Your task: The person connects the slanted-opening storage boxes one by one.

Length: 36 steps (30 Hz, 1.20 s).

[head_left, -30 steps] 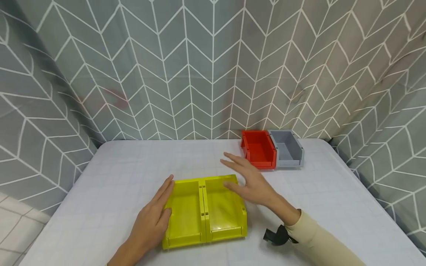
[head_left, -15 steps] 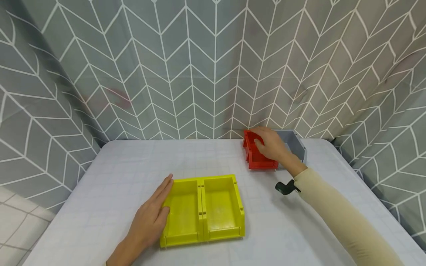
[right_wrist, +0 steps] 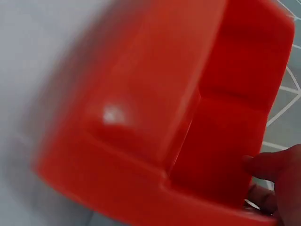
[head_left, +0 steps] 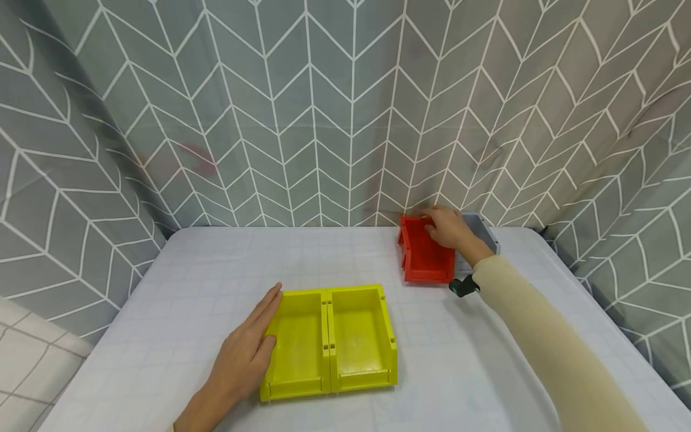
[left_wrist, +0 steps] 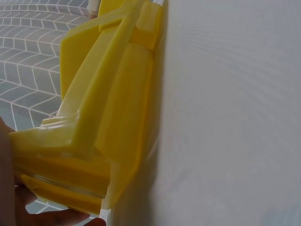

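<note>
In the head view my left hand (head_left: 243, 354) lies along the left side of two yellow storage bins (head_left: 358, 336) standing side by side, fingers straight along the outer wall and thumb at the rim. The left wrist view shows the front and side of a yellow bin (left_wrist: 103, 94) close up, fingertips beside its wall. My right hand (head_left: 449, 228) grips the right wall of a red storage bin (head_left: 426, 252) at the back right. In the right wrist view the thumb (right_wrist: 268, 165) is inside the red bin, and other fingers are outside the wall.
A grey storage bin (head_left: 477, 231) stands right of the red one, partly hidden by my right hand and wrist. A dark wrist-camera piece (head_left: 463, 286) hangs under the right wrist. The white-covered table (head_left: 227, 258) ends at a patterned curtain (head_left: 324, 120).
My right hand has gone from above the yellow bins to the red bin and taken hold of its wall. The red bin has shifted slightly toward me. My left hand stays in place.
</note>
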Motion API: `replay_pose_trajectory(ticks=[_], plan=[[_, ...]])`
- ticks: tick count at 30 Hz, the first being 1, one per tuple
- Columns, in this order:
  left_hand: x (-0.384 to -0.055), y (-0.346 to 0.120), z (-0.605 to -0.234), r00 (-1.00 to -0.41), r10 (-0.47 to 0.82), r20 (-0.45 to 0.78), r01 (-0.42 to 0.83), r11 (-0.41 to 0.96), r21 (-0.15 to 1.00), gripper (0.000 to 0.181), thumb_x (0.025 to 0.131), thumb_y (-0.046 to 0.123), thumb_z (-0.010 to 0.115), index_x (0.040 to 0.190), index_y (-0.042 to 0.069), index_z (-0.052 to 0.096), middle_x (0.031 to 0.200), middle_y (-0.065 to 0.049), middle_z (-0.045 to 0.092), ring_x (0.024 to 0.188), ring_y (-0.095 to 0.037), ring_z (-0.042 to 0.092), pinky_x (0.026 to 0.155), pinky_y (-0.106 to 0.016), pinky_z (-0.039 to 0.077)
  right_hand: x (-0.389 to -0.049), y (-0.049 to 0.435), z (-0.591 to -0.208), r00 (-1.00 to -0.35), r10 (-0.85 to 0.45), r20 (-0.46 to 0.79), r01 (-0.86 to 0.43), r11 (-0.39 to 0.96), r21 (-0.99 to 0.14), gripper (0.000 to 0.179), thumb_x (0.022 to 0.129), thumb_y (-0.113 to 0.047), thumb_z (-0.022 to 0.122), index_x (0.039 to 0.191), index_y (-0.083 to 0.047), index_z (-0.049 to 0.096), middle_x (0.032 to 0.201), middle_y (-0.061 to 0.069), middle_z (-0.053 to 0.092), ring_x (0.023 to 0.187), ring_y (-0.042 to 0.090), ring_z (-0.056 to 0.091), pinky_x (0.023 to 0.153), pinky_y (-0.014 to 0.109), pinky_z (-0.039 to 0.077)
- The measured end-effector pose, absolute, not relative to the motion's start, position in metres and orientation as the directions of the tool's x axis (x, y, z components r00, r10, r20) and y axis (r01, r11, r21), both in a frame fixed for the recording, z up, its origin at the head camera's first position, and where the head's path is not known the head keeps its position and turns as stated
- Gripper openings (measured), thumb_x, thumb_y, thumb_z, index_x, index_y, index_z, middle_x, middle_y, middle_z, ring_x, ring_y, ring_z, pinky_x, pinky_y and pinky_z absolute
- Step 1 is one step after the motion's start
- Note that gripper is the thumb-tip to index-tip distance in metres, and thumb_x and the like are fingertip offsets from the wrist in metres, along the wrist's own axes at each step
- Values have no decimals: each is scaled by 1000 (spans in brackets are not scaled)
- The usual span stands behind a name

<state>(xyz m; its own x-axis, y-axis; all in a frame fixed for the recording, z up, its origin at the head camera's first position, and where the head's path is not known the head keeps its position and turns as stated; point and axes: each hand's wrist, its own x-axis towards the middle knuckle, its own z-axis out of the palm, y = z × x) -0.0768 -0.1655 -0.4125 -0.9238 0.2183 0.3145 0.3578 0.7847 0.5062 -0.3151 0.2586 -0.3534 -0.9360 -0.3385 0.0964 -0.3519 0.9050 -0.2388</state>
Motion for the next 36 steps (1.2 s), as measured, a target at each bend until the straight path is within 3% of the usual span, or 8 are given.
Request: replay_pose_trajectory(ticks=[6,13,20,36], plan=[[-76,-165,-411,-924,220,314,359,781,511,71,94,-2,52,162,5,34,170,7,22,151,-19,31,116,-50,36,-316,267,-360,-923,-372,104,-386,878,-284,30,100,-2,62,128,5,68,111,23,68,99,41,62,92,61,51],[-75,-164,-411,-923,216,318,357,791,497,72,94,-1,53,163,7,34,170,6,22,150,-21,34,115,-50,39,-313,275,-369,-913,-377,156,-408,842,-354,30,102,-3,60,130,2,70,110,20,70,98,39,61,91,62,47],[-75,-167,-411,-924,205,321,349,795,496,71,95,-2,53,163,7,34,170,7,22,149,-21,35,115,-51,39,-298,270,-355,-884,-406,231,-467,774,-428,29,100,2,61,127,6,71,106,19,71,89,34,62,80,49,56],[-80,-174,-415,-923,206,325,355,779,516,73,96,-1,55,164,12,32,170,9,21,151,-20,32,116,-52,36,-258,252,-330,-824,-483,297,-566,677,-470,30,97,10,61,121,0,76,104,13,73,85,29,64,72,42,61]])
